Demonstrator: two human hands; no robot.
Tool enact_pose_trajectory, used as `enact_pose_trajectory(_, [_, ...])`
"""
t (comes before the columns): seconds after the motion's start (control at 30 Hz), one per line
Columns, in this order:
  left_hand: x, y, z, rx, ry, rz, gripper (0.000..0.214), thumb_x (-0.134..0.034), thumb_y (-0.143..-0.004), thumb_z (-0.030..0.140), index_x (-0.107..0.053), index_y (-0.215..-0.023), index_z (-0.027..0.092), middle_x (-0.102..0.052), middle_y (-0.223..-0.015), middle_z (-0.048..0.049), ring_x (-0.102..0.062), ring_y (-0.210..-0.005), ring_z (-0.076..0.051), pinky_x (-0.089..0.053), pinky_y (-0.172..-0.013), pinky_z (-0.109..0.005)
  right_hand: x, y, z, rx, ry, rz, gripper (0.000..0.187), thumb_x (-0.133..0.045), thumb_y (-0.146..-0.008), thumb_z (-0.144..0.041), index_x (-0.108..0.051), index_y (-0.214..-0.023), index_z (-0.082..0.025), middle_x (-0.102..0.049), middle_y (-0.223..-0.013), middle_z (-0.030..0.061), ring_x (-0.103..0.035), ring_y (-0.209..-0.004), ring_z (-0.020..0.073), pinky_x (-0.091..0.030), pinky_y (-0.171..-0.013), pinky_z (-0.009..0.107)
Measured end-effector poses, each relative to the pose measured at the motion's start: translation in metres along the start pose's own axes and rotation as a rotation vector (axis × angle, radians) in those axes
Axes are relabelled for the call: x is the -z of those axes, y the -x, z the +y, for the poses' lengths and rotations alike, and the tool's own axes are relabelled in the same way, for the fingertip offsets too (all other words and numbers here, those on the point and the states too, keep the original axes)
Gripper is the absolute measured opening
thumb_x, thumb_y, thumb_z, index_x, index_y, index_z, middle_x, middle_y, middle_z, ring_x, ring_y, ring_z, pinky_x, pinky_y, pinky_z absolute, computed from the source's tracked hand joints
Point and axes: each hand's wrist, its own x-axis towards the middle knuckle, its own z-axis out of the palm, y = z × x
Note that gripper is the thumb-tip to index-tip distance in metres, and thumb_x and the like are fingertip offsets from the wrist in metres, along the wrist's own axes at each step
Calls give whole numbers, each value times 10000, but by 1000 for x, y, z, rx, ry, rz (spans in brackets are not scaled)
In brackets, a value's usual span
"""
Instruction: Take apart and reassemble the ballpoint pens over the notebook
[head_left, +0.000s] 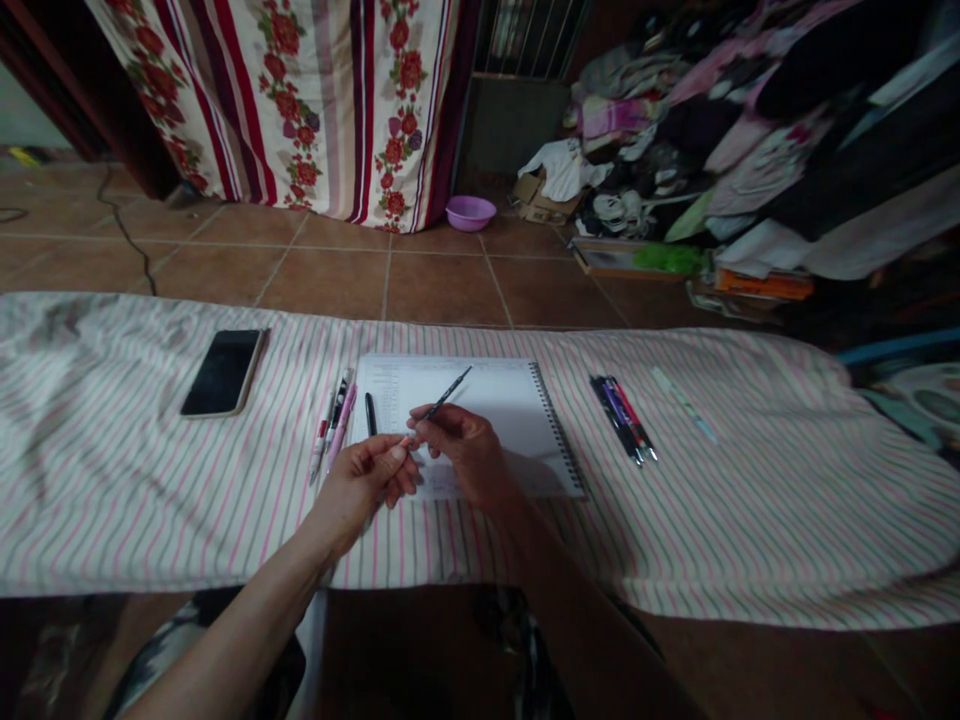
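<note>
Over a spiral notebook (517, 400), my two hands meet with their fingertips close together. My right hand (469, 455) pinches a slim dark pen (450, 391), which slants up and to the right. In my left hand (375, 468), thumb and forefinger are closed on a small orange piece (406, 441), too small to name. A black pen piece (370, 413), perhaps a cap or barrel, lies on the notebook's left side. Just left of the notebook are several pens, among them a pink pen (342, 425) and a red-and-white pen (318, 450).
A phone (223, 373) lies to the left on the striped cloth (135, 450). Right of the notebook are several pens (624, 418) and a pale green pen (684, 403). Beyond, on the tiled floor, stand a purple basin (470, 212) and heaped clothes (720, 150).
</note>
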Motion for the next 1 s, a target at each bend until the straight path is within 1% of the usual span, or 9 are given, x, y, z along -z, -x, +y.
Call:
enact_pose_trajectory(0.1, [-1,0,-1,10,21,16,232,-637,-724,311,-600,-804,96,-575,-582,-15,-469,-444,-68,-281,-391,-192,0,-1,-1,-6,32,15,138,-681,-632,-283,-678,-732,-188,-635,-550,-19,-469,-459,70,-361,-460,205])
enact_pose_trajectory(0.2, [-1,1,-1,19,54,10,221,-645,-713,315,-598,-764,105,-540,-537,10,-440,-414,-57,-235,-367,-186,0,-1,0,-6,56,23,133,-689,-615,-283,-676,-710,-191,-642,-553,-15,-502,-472,84,-374,-463,212])
enact_pose_trajectory(0.27, [-1,1,0,3,49,22,223,-651,-706,311,-609,-782,106,-539,-525,13,-434,-410,-56,-222,-365,-184,0,0,0,14,53,27,118,-687,-615,-275,-673,-703,-197,-647,-558,-14,-534,-498,98,-395,-480,219])
enact_pose_trajectory(0.43, [-3,3,2,-86,-32,123,257,-671,-677,294,-654,-840,95,-580,-532,-8,-447,-414,-69,-289,-395,-206,-4,1,5,67,71,80,109,-695,-606,-269,-663,-686,-202,-661,-606,-9,-553,-527,108,-448,-537,238])
enact_pose_trajectory(0.63, [-8,3,-1,-164,-85,199,252,-648,-684,273,-661,-867,100,-582,-523,-4,-458,-412,-81,-348,-418,-224,-7,3,4,87,97,122,96,-678,-628,-259,-651,-695,-197,-641,-585,-18,-547,-517,101,-450,-542,231])
enact_pose_trajectory(0.73, [-11,3,-3,-224,-180,249,192,-612,-713,243,-662,-845,113,-573,-517,6,-456,-410,-84,-374,-443,-236,-9,5,2,93,111,149,92,-672,-639,-257,-645,-703,-197,-615,-555,-29,-550,-523,104,-446,-542,229])
enact_pose_trajectory(0.83, [-11,4,-5,-316,-328,288,157,-573,-750,221,-668,-848,144,-573,-542,9,-488,-445,-103,-410,-497,-251,-11,6,3,91,107,182,107,-671,-640,-266,-640,-714,-196,-598,-545,-37,-549,-523,105,-442,-542,232])
enact_pose_trajectory(0.93, [-10,5,-5,-440,-491,317,178,-551,-774,219,-678,-894,185,-590,-599,-2,-527,-515,-128,-430,-572,-262,-13,8,4,88,88,212,110,-668,-643,-269,-632,-712,-192,-585,-540,-39,-538,-516,102,-439,-541,233])
enact_pose_trajectory(1.0, [-10,7,-4,-502,-562,330,189,-575,-753,202,-689,-904,207,-627,-681,-26,-561,-602,-153,-435,-646,-270,-14,9,5,92,80,224,109,-665,-648,-270,-628,-712,-191,-583,-548,-35,-533,-518,101,-440,-542,233])
